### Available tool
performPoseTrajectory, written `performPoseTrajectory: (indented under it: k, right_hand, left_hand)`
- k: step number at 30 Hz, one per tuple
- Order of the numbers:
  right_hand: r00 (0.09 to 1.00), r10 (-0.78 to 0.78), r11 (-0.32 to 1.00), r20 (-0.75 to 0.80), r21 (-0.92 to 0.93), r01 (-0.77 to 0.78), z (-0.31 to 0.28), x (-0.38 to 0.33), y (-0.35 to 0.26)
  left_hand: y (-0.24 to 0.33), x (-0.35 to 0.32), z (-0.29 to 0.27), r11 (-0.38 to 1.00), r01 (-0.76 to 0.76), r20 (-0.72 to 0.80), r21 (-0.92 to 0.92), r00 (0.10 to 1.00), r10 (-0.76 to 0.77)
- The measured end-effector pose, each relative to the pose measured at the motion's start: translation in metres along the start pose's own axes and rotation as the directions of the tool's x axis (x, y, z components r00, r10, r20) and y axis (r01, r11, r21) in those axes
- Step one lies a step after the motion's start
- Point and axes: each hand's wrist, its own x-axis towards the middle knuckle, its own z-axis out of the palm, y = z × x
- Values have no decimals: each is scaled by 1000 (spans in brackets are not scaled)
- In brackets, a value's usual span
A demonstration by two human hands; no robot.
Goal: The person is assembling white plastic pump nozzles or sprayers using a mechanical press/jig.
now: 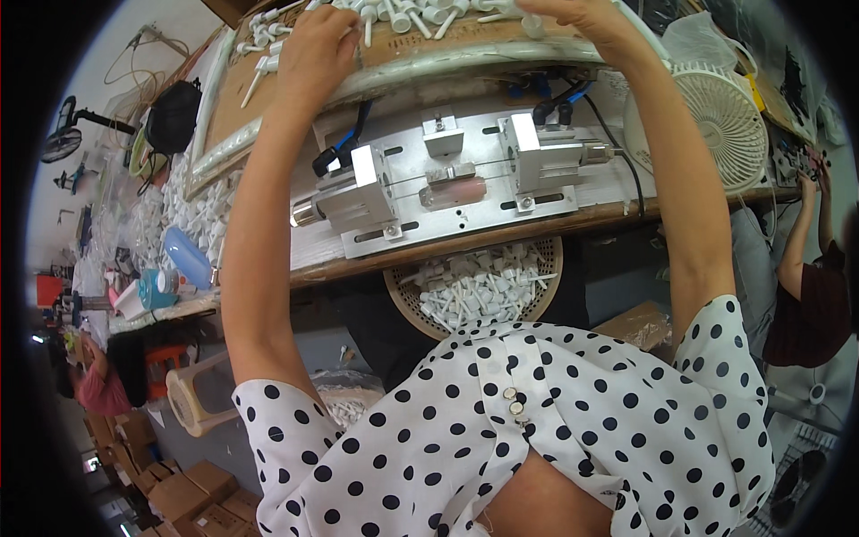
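Observation:
At the top of the view, my left hand point(318, 49) has its fingers bent together beside a heap of white plastic parts point(403, 16), each a cap with a thin stem; what lies in its fingers is hidden. My right hand point(591, 20), partly cut off by the upper edge, pinches a whitish cap point(532, 26) at its fingertips. Between my forearms sits a metal fixture point(447, 197) with two upright blocks and thin rods pointing inward. A small pinkish clear piece point(454, 191) is at its middle; neither hand touches the fixture.
A cardboard-lined tray point(237, 94) with a plastic-wrapped rim lies behind the fixture. Below the bench edge is a round basket point(391, 282) of white parts. A white fan point(716, 125) stands at right, a blue bottle point(186, 258) at left. Other people work at both sides.

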Motion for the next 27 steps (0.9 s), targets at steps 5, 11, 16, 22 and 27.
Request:
performPoseTrajectory:
  k: [5, 11, 16, 22, 27]
  right_hand:
    - [998, 53, 898, -37, 439, -32, -1, 1, 22]
    - [998, 9, 688, -62, 725, 39, 5, -42, 14]
    - [862, -484, 874, 154, 131, 467, 69, -106, -17]
    - [683, -679, 592, 270, -348, 727, 126, -121, 9]
    - [656, -694, 536, 296, -397, 745, 131, -121, 7]
  left_hand:
    - [52, -31, -33, 401, 368, 96, -839, 825, -556]
    - [161, -92, -53, 215, 484, 212, -849, 682, -700]
    - [187, -125, -38, 346, 476, 109, -808, 699, -707]
    - [195, -140, -41, 95, 514, 290, -852, 616, -732]
    - [198, -152, -39, 64, 510, 310, -858, 612, -728]
